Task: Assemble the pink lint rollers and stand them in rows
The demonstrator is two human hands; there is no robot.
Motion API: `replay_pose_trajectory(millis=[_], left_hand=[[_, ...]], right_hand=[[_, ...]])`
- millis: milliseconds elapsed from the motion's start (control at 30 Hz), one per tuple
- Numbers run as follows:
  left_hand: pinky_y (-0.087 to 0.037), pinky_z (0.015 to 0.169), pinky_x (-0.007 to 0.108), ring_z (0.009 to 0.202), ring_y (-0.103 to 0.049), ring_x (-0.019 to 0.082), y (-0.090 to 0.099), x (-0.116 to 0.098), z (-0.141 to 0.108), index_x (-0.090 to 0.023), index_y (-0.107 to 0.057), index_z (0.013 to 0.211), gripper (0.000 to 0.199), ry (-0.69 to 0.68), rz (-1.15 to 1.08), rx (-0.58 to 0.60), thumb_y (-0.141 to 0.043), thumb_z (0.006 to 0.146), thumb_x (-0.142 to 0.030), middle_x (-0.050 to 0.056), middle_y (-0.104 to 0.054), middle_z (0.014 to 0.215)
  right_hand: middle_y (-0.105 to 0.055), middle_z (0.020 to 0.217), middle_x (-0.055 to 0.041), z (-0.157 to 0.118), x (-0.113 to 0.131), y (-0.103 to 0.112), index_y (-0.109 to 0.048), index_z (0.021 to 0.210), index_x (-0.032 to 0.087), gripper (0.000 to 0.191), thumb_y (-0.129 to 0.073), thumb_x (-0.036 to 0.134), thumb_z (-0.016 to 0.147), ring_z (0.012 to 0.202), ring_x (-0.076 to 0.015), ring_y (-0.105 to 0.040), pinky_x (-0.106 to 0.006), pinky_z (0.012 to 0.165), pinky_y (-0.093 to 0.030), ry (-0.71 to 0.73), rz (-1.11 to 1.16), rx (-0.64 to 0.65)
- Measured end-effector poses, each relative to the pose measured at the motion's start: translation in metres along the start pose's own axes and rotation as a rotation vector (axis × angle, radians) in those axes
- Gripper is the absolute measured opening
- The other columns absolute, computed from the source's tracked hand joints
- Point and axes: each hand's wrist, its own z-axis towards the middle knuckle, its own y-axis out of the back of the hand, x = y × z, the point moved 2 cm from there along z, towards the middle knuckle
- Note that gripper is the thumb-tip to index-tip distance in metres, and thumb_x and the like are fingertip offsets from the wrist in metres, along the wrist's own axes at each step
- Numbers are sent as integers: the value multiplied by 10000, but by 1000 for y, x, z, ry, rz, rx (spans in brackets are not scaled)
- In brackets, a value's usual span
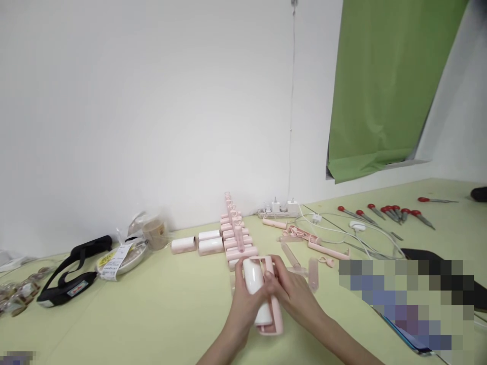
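Note:
Both hands work on one lint roller near the table's front. My left hand (242, 299) is wrapped round its white adhesive roll (253, 276). On the other side, my right hand (294, 289) grips the pink lint roller frame (277, 319), with its thumb near the left thumb. The roll lies along the frame; my fingers hide whether it is fully seated. Just beyond the hands is a row of pink lint rollers (236, 242), with a clear pink handle piece (239, 238) lying across it. Several white rolls (211, 246) lie to the left of this row.
Pink handle parts (329, 250) and clear pink covers (313, 274) lie scattered at right. Behind them are a power strip (277, 213), cables and red-topped tools (393, 213). A phone (409, 334) is at front right. A black strap (72, 274), packaged food (122, 258) and a cup (155, 233) stand left.

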Motion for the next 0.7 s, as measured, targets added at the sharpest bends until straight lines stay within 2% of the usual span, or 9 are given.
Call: replay_pose_trajectory(millis=[133,200,300,400,467,567,700], left_hand=[[-441,667,287,760,-558,191,11,1,0,-246,-224,1247,891,39,243,81,-734,518,-297,42,-580,924],[-420,714,296,818,-540,207,16,2,0,-242,-280,1234,851,11,405,129,-730,512,-282,36,-567,946],[-400,726,287,856,-519,223,18,3,-2,-243,-396,1148,724,-27,573,239,-727,507,-306,13,-568,928],[-400,647,266,771,-524,215,17,3,-5,-263,-437,1100,669,-13,692,299,-725,503,-351,-7,-580,857],[-399,623,257,766,-527,218,17,2,-7,-274,-462,1074,638,-15,738,337,-725,501,-370,-2,-582,878],[-402,626,257,796,-530,229,17,0,-9,-287,-486,1051,592,-38,770,433,-719,514,-378,7,-581,933],[-396,613,259,790,-532,239,20,-5,-13,-293,-500,1049,580,-34,838,526,-715,520,-394,14,-589,925]], right_hand=[[-570,709,16,5,-5,26,-511,909,228,228,-407,402,805,574,-128,-507,-208,497,-344,75,-34,196],[-588,747,4,7,-4,39,-550,870,218,183,-455,339,769,602,-125,-519,-202,505,-352,132,-82,295],[-597,699,-6,7,2,51,-582,809,199,161,-510,249,674,599,-139,-531,-208,497,-334,252,-263,390],[-604,692,-28,6,8,54,-589,831,181,227,-519,271,635,580,-165,-528,-231,483,-297,375,-477,421],[-605,711,-44,3,12,52,-587,839,171,243,-511,284,637,574,-175,-523,-238,478,-281,432,-554,456],[-595,692,-47,-2,15,47,-580,756,163,177,-487,220,617,570,-169,-513,-230,465,-280,457,-538,534],[-562,586,-18,-8,17,44,-567,656,156,149,-426,141,610,479,-116,-447,-202,420,-269,402,-418,616]])
